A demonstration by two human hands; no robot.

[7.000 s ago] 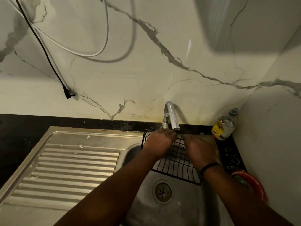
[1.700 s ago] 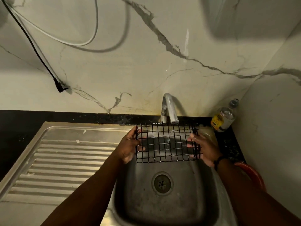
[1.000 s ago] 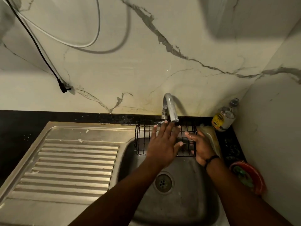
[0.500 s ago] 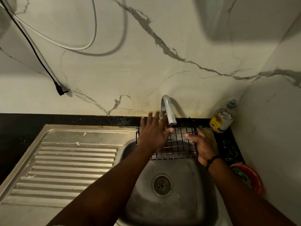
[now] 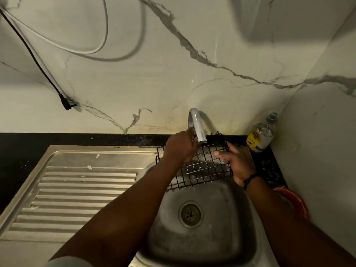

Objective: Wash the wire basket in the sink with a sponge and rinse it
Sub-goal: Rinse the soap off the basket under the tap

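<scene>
Black wire basket [image 5: 204, 166], gripped by right hand [image 5: 238, 162], left hand [image 5: 182, 146] curled at tap [image 5: 197, 126]; one-handed hold risks slipping into sink [image 5: 221, 237]

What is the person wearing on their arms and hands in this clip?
Both hands are bare, with no gloves or rings visible. The right hand has a thin dark band round its wrist. The left hand has a bare wrist and forearm, with the edge of a light grey sleeve showing only at the bottom of the frame. The right forearm shows no sleeve.
</scene>
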